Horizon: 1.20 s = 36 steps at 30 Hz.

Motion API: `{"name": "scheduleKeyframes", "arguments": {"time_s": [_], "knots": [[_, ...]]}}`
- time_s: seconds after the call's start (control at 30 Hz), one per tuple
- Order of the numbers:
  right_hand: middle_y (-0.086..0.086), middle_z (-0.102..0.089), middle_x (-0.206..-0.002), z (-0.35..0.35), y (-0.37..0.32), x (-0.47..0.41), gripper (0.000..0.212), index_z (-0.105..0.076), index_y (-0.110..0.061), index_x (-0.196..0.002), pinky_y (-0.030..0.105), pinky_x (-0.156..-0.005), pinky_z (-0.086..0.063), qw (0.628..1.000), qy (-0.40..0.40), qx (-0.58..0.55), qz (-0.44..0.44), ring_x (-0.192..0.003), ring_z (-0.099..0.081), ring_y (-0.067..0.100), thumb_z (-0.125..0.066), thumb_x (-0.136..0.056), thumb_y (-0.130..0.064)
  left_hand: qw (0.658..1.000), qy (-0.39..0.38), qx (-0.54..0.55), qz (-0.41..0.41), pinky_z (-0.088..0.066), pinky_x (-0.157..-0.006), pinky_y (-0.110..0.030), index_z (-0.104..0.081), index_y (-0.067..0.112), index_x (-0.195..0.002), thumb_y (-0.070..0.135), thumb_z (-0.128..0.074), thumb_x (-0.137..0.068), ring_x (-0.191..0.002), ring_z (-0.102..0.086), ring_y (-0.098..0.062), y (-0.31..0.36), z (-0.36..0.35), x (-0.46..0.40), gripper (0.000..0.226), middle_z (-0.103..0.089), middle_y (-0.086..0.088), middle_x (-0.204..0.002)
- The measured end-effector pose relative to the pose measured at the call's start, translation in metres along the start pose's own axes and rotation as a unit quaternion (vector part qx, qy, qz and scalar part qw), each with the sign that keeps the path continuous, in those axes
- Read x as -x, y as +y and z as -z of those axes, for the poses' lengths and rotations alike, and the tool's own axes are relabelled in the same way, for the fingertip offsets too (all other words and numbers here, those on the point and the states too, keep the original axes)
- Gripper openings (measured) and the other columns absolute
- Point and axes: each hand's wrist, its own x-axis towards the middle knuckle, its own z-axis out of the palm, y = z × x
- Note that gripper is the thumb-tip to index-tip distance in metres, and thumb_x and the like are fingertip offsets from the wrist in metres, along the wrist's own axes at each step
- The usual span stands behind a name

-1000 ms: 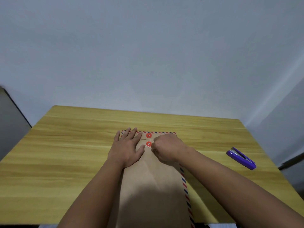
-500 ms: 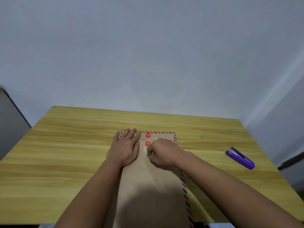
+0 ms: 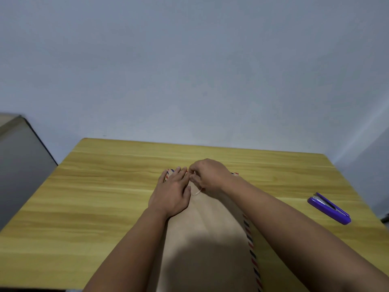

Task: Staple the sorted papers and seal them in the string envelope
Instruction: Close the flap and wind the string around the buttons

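Note:
A brown string envelope (image 3: 208, 224) with a red-and-blue striped border lies lengthwise on the wooden table (image 3: 101, 203), its flap end far from me. My left hand (image 3: 171, 192) lies flat on the envelope's upper left, fingers together. My right hand (image 3: 207, 175) hovers over the flap end, its fingers pinched on a thin white string (image 3: 196, 192) that loops down from under it. The red closure discs are hidden behind my right hand. No papers show outside the envelope.
A purple stapler (image 3: 329, 208) lies on the table to the right, near the right edge. A grey cabinet (image 3: 19, 165) stands left of the table. A plain wall rises behind the table's far edge.
My right hand has moved up and away from me, from beside the lower red disc to over the flap's top, covering both discs, with the string trailing. The left hand stays flat.

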Motion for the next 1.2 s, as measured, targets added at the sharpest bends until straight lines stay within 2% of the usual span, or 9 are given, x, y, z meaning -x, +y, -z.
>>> {"name": "scheduleKeyframes", "arguments": {"time_s": [0.23,0.43,0.53,0.67,0.77,0.97,1.1,1.2], "knots": [[-0.006,-0.073,-0.093,0.003,0.02,-0.015,0.014,-0.071,-0.026,-0.086,0.031,-0.066,-0.042,0.998,0.014,0.047,-0.032,-0.092,-0.066,0.021,-0.059,-0.094,-0.025,1.0,0.013,-0.003,0.004,-0.001,-0.128,-0.045,-0.036,0.022,-0.157,0.054,-0.034,-0.1,-0.157,-0.012,-0.011,0.002,0.0,0.0,0.066,-0.025,0.004,-0.169],[-0.003,-0.073,-0.103,0.004,0.031,-0.02,0.016,-0.074,-0.023,-0.098,0.032,-0.069,-0.043,0.996,0.021,0.086,-0.028,-0.1,-0.064,0.022,-0.061,-0.1,-0.03,1.0,0.012,-0.002,0.007,0.001,-0.128,-0.045,-0.034,0.021,-0.159,0.065,-0.034,-0.097,-0.157,-0.011,-0.011,0.004,0.003,-0.001,0.076,-0.022,0.005,-0.169],[-0.003,-0.072,-0.104,0.0,0.035,-0.018,0.015,-0.074,-0.022,-0.098,0.033,-0.07,-0.046,0.994,0.026,0.1,-0.037,-0.1,-0.064,0.022,-0.061,-0.1,-0.03,1.0,0.011,-0.007,0.01,0.001,-0.128,-0.045,-0.033,0.022,-0.159,0.065,-0.033,-0.097,-0.157,-0.009,-0.01,0.005,0.003,0.0,0.076,-0.021,0.006,-0.17],[-0.004,-0.072,-0.1,-0.005,0.041,-0.01,0.015,-0.074,-0.023,-0.095,0.031,-0.067,-0.042,0.993,0.041,0.092,-0.059,-0.095,-0.066,0.023,-0.061,-0.098,-0.027,1.0,0.009,-0.008,0.011,0.001,-0.128,-0.045,-0.033,0.022,-0.16,0.066,-0.032,-0.097,-0.157,-0.009,-0.009,0.005,0.003,0.0,0.077,-0.02,0.006,-0.17],[-0.003,-0.072,-0.102,-0.006,0.048,-0.001,0.019,-0.075,-0.021,-0.099,0.032,-0.066,-0.042,0.992,0.05,0.102,-0.054,-0.095,-0.066,0.023,-0.057,-0.098,-0.025,1.0,0.006,-0.007,0.012,0.002,-0.128,-0.045,-0.032,0.023,-0.16,0.066,-0.032,-0.097,-0.157,-0.007,-0.009,0.005,0.002,0.0,0.076,-0.019,0.007,-0.17],[-0.003,-0.069,-0.102,-0.001,0.057,0.014,0.023,-0.073,-0.021,-0.102,0.037,-0.071,-0.054,0.991,0.067,0.11,-0.028,-0.091,-0.066,0.023,-0.053,-0.103,-0.031,1.0,0.005,-0.006,0.015,0.004,-0.128,-0.043,-0.031,0.024,-0.16,0.065,-0.033,-0.098,-0.157,-0.006,-0.008,0.006,0.004,0.0,0.075,-0.017,0.008,-0.17],[-0.006,-0.066,-0.098,0.002,0.046,0.007,0.02,-0.07,-0.023,-0.1,0.038,-0.068,-0.054,0.987,0.117,0.106,0.023,-0.084,-0.065,0.021,-0.053,-0.104,-0.034,1.0,0.008,-0.005,0.017,0.003,-0.128,-0.043,-0.032,0.023,-0.16,0.065,-0.034,-0.098,-0.157,-0.006,-0.008,0.005,0.003,0.001,0.075,-0.019,0.007,-0.17],[-0.003,-0.065,-0.096,0.001,0.037,-0.001,0.019,-0.07,-0.021,-0.098,0.038,-0.067,-0.053,0.987,0.11,0.111,0.029,-0.083,-0.064,0.024,-0.055,-0.103,-0.03,1.0,0.011,-0.002,0.016,0.003,-0.128,-0.044,-0.032,0.023,-0.16,0.065,-0.033,-0.097,-0.157,-0.008,-0.009,0.005,0.003,0.001,0.075,-0.02,0.007,-0.17]]}}
